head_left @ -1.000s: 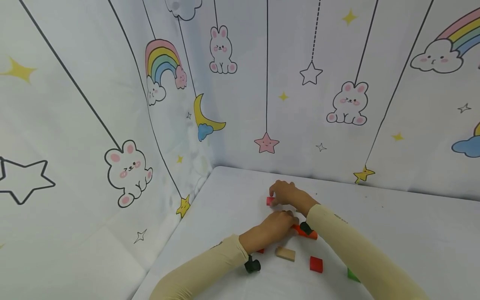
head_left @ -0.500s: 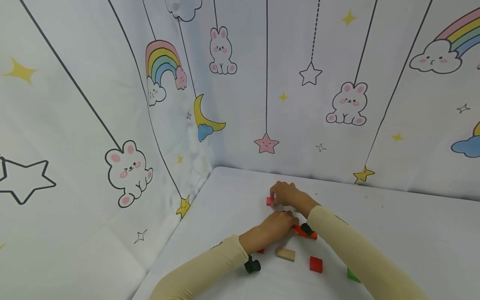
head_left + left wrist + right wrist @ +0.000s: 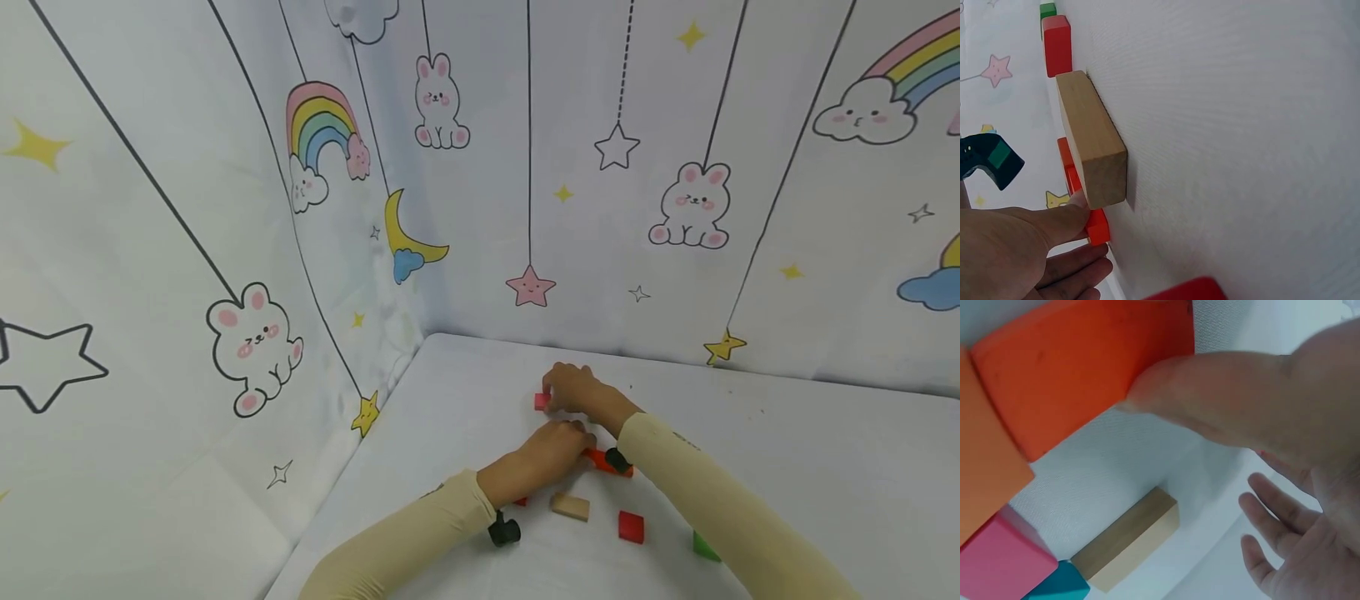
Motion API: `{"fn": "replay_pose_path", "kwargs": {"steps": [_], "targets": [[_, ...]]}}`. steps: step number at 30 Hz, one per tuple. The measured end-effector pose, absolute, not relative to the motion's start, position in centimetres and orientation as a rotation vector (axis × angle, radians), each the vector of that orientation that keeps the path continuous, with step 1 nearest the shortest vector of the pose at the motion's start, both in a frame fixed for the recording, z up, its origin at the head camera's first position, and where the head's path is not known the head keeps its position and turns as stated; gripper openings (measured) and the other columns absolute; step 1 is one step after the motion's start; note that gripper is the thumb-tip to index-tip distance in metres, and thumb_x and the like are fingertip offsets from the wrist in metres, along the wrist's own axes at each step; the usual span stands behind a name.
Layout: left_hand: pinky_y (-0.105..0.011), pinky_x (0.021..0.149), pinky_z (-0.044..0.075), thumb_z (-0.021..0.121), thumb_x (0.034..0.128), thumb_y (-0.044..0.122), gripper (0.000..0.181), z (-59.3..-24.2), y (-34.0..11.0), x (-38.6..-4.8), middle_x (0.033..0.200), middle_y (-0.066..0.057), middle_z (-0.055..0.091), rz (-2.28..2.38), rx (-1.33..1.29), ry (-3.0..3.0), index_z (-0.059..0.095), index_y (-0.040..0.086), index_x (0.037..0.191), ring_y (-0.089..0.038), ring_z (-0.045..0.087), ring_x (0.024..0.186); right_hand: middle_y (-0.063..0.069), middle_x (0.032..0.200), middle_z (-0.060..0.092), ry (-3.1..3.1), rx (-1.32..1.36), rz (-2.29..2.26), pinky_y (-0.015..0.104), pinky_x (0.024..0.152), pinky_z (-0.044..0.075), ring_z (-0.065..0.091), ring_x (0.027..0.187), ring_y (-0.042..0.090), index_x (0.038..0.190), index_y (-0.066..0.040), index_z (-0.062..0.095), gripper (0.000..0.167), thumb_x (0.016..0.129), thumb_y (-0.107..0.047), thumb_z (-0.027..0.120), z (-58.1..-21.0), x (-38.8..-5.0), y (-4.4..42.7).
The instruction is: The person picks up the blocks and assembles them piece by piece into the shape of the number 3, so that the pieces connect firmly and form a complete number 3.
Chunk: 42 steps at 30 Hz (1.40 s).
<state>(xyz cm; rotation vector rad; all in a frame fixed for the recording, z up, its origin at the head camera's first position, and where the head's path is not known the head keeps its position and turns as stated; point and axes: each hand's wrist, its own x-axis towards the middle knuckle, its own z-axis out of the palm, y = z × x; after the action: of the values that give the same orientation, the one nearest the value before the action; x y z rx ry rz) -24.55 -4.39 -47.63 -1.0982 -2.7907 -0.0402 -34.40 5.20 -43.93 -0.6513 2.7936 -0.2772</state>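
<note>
In the head view my left hand (image 3: 551, 454) holds the left end of a long orange-red block (image 3: 618, 468) on the white table. The left wrist view shows its thumb against the orange-red block (image 3: 1099, 229), fingers underneath. Just beyond, my right hand (image 3: 573, 390) curls over a small reddish block (image 3: 541, 402). In the right wrist view, its thumb (image 3: 1179, 390) presses an orange-red block (image 3: 1072, 369), other fingers loosely spread; the index finger is mostly hidden. Beside that block are an orange block (image 3: 985, 450), a pink block (image 3: 1007, 559), a teal block (image 3: 1060, 584) and a wooden block (image 3: 1132, 540).
Nearer me lie another wooden block (image 3: 571, 507), a red block (image 3: 632, 527) and a green block (image 3: 705, 546) partly under the right sleeve. Part of a red block (image 3: 521, 502) shows beside the left wrist. A patterned white cloth wall (image 3: 480, 208) encloses the table's back and left.
The head view has shifted very slightly. Both hands and the blocks keep practically the same places.
</note>
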Motion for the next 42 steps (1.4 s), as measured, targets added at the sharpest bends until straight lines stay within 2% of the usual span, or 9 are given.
{"fn": "replay_pose_path", "kwargs": {"steps": [4, 7, 20, 32, 39, 42], "targets": [[-0.012, 0.075, 0.047, 0.079, 0.0969, 0.031, 0.018, -47.5, -4.4, -24.5, 0.095, 0.006, 0.072, -0.057, -1.095, -2.792, 0.08, 0.019, 0.11, -0.004, 0.057, 0.08, 0.004, 0.103, 0.067, 2.802, -0.692, -0.278, 0.056, 0.097, 0.046, 0.058, 0.095, 0.026, 0.11, -0.012, 0.078, 0.025, 0.089, -0.022, 0.086, -43.9, -34.4, 5.6], [-0.011, 0.075, 0.047, 0.08, 0.0965, 0.031, 0.018, -47.4, -4.4, -24.4, 0.096, 0.005, 0.073, -0.076, -1.099, -2.787, 0.08, 0.018, 0.11, -0.004, 0.059, 0.081, 0.003, 0.099, 0.067, 2.8, -0.708, -0.27, 0.058, 0.1, 0.045, 0.059, 0.093, 0.024, 0.11, -0.012, 0.078, 0.026, 0.088, -0.023, 0.087, -44.0, -34.6, 6.0], [-0.012, 0.069, 0.044, 0.08, 0.096, 0.033, 0.021, -47.7, -4.4, -24.5, 0.097, 0.006, 0.07, -0.079, -1.105, -2.794, 0.081, 0.019, 0.111, -0.003, 0.056, 0.079, 0.003, 0.102, 0.067, 2.794, -0.668, -0.266, 0.059, 0.102, 0.045, 0.059, 0.093, 0.023, 0.109, -0.015, 0.077, 0.024, 0.089, -0.026, 0.086, -44.8, -34.9, 7.3], [-0.015, 0.076, 0.049, 0.08, 0.0959, 0.032, 0.022, -47.7, -4.4, -24.5, 0.103, 0.007, 0.074, -0.104, -1.105, -2.803, 0.08, 0.019, 0.114, -0.004, 0.06, 0.084, 0.004, 0.102, 0.066, 2.812, -0.688, -0.267, 0.058, 0.098, 0.048, 0.059, 0.096, 0.024, 0.11, -0.014, 0.077, 0.026, 0.089, -0.026, 0.086, -44.5, -34.0, 8.5], [-0.019, 0.087, 0.054, 0.079, 0.0966, 0.032, 0.025, -47.9, -4.5, -24.5, 0.11, 0.005, 0.074, -0.115, -1.109, -2.822, 0.08, 0.019, 0.118, -0.006, 0.065, 0.092, 0.005, 0.102, 0.066, 2.834, -0.768, -0.27, 0.059, 0.097, 0.048, 0.058, 0.095, 0.023, 0.109, -0.013, 0.077, 0.022, 0.09, -0.022, 0.085, -44.3, -33.2, 9.5], [-0.019, 0.085, 0.054, 0.079, 0.0965, 0.033, 0.025, -47.9, -4.5, -24.5, 0.109, 0.005, 0.074, -0.113, -1.107, -2.819, 0.08, 0.019, 0.117, -0.006, 0.064, 0.091, 0.006, 0.103, 0.066, 2.84, -0.795, -0.276, 0.06, 0.097, 0.048, 0.058, 0.094, 0.024, 0.108, -0.012, 0.077, 0.02, 0.091, -0.02, 0.084, -44.3, -33.0, 10.0]]}}
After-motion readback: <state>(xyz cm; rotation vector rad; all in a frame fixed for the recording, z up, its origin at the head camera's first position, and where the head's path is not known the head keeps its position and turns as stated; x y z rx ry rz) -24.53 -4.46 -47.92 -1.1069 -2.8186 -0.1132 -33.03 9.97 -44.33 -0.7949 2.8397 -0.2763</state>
